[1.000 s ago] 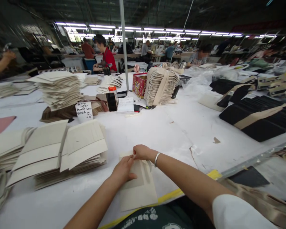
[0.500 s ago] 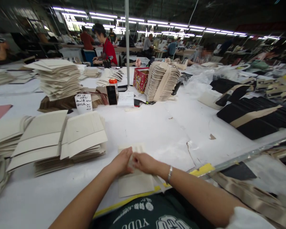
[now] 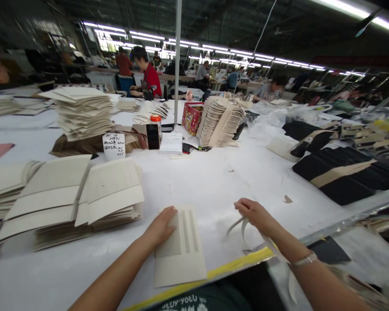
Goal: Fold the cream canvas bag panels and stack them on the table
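My left hand lies flat, fingers stretched out, on a cream folded paper piece near the table's front edge. Two narrow strips run along the piece to the right of my fingers. My right hand is off to the right of the piece, fingers closed on thin pale strips that curl down from it above the white table.
Stacks of cream folded pieces lie to my left, a taller stack behind a handwritten note. A bundled stack, red box and jar stand mid-table. Black pieces lie right. Other people work at the far tables.
My right hand has pulled away to the right from the cream piece, carrying thin strips with it. My left hand has stayed pressed on the piece.
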### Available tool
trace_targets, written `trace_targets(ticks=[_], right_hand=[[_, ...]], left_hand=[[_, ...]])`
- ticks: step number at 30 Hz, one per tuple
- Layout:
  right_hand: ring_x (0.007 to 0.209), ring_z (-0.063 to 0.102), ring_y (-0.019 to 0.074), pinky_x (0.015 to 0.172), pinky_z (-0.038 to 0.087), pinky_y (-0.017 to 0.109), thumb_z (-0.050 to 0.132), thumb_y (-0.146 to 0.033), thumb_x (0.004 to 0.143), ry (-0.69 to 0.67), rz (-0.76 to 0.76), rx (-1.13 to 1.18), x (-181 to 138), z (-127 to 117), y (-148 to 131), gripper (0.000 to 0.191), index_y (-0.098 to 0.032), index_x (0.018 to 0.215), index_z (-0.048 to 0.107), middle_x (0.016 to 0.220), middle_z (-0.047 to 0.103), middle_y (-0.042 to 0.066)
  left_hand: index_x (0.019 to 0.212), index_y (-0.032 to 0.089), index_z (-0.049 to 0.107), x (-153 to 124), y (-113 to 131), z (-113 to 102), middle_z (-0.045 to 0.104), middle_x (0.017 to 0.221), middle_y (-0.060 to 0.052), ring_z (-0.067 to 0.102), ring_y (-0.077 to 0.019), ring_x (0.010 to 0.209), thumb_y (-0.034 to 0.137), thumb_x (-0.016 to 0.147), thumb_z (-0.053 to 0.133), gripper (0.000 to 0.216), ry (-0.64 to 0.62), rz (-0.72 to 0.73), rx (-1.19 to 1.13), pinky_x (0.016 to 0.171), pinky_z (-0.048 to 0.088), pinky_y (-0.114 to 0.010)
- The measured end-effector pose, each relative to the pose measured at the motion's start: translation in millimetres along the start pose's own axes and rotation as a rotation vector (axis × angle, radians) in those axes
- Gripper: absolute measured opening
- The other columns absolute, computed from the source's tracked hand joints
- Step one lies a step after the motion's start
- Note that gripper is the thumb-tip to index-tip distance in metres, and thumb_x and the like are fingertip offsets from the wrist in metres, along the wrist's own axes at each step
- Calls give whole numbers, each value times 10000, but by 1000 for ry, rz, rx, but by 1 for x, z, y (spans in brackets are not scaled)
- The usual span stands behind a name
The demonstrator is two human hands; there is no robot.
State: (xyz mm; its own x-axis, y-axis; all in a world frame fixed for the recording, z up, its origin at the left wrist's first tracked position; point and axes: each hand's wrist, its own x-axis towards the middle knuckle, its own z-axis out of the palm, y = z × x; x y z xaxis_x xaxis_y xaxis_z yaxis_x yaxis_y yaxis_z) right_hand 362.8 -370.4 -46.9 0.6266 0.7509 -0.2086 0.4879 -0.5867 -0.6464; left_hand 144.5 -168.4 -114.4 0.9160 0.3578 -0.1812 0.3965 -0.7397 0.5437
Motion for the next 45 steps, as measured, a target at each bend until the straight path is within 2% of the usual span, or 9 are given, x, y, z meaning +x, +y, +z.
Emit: trace_targets(ticks=[3, 7, 12, 19, 25, 32, 36, 39, 45], right_hand=[[537, 414, 111, 522, 284, 230, 443, -397, 744, -35, -82, -217, 37, 11, -3, 287, -163, 588, 499, 527, 467, -12], [577, 469, 113, 520, 285, 220, 447, -364, 744, -289, -255, -290, 56, 82, -54, 277, -157, 622, 584, 607, 572, 20], [615, 523, 133, 513, 294, 224, 446, -294, 722, -347, -149, -398, 72, 134, -83, 246, -146, 688, 640, 668, 623, 60], [661, 570, 167, 502, 323, 227, 472, -286, 677, -369, -18, -383, 86, 142, -74, 253, -128, 737, 660, 739, 649, 97], [705, 584, 179, 531, 350, 228, 473, -278, 674, -308, 8, -391, 83, 148, -75, 264, -115, 786, 647, 788, 648, 115], [732, 588, 194, 573, 381, 236, 480, -255, 680, -276, -59, -437, 71, 141, -82, 219, -116, 743, 637, 779, 645, 118], [833, 569, 200, 648, 399, 262, 431, -240, 725, -225, -213, -500, 59, 136, -91, 260, -162, 916, 590, 889, 632, 89], [843, 570, 204, 654, 412, 277, 447, -239, 719, -273, -330, -587, 62, 136, -101, 316, -189, 1015, 544, 928, 625, 79], [782, 588, 227, 600, 414, 274, 498, -238, 688, -399, -344, -660, 75, 141, -115, 214, -140, 824, 631, 849, 641, 121]], left_hand=[[1013, 167, 516, 14, -3, -3, 531, 1028, -56, 473, -158, 992, 70, 678, 415, 363, 124, -112, 34, 899, 348, -271], [786, 158, 580, 34, -4, -7, 542, 835, -49, 517, -170, 818, 82, 647, 448, 206, 69, -171, 74, 748, 403, -257], [753, 161, 588, 48, -10, -10, 548, 793, -35, 524, -153, 745, 79, 612, 475, 198, -3, -177, 68, 663, 397, -224], [653, 160, 570, 61, -12, -12, 546, 754, -32, 519, -152, 680, 76, 588, 495, 130, -82, -201, 59, 581, 378, -229], [683, 170, 532, 48, -5, -9, 511, 776, -22, 497, -160, 764, 84, 648, 469, 112, -21, -144, 55, 660, 380, -250], [918, 178, 484, 7, -8, -11, 505, 963, -33, 498, -150, 863, 138, 633, 569, 300, 84, -97, 21, 746, 412, -258], [966, 178, 501, -22, -15, -7, 466, 1177, -68, 383, -223, 1097, 215, 609, 652, 389, 45, 2, 88, 942, 306, -343], [1039, 172, 492, -25, -16, -8, 399, 1273, -67, 339, -251, 1140, 275, 625, 661, 459, -37, 55, 215, 950, 303, -368], [1117, 175, 448, -11, -7, -15, 398, 1276, -74, 383, -294, 1088, 362, 644, 646, 545, -151, 86, 412, 825, 401, -430]])
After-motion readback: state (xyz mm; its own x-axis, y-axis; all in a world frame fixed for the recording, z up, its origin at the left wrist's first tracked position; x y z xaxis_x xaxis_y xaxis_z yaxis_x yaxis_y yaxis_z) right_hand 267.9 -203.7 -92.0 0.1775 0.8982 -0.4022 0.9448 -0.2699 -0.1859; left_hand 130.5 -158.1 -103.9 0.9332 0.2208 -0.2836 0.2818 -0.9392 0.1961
